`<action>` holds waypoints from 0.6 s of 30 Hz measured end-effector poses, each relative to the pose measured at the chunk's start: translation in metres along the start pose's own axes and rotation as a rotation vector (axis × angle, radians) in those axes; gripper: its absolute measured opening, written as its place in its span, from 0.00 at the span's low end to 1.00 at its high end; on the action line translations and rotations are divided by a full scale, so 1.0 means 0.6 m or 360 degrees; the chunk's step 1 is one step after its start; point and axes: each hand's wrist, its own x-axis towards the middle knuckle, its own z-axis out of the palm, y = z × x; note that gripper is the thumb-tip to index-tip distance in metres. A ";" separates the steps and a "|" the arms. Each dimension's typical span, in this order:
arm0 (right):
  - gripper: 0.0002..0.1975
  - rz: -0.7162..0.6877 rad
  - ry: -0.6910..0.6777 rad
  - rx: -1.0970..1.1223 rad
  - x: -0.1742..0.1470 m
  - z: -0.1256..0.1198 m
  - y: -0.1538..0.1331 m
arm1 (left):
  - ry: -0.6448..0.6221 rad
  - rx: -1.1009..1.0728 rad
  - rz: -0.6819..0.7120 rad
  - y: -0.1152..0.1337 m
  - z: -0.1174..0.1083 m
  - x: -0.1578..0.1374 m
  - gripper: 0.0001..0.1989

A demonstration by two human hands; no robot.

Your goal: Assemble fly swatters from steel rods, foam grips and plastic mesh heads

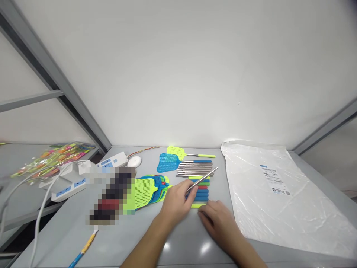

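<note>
My left hand (178, 199) is closed around a metal rod (205, 178), which slants up to the right over a row of coloured handles. The row holds green (205, 182), red (203, 187), blue (202, 194) and yellow-green handles. At its near end, my right hand (216, 216) has its curled fingers at the end of a yellow-green handle (196, 206). Several bare metal rods (192, 170) lie side by side behind the row. A stack of perforated fly swatter heads (143, 191), yellow-green and blue on top, lies to the left of my left hand.
A blue fly swatter (168, 163) and a yellow-green one (177, 151) lie at the back. White plastic packaging (267, 212) covers the right side. At left are power strips (113, 160), cables, a round white disc (134, 161), a pixelated object (113, 197) and bagged items (60, 156).
</note>
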 end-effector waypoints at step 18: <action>0.07 0.0047 0.0175 0.0026 0.001 -0.013 -0.002 | -0.0166 0.0032 0.0123 0.007 0.011 -0.004 0.10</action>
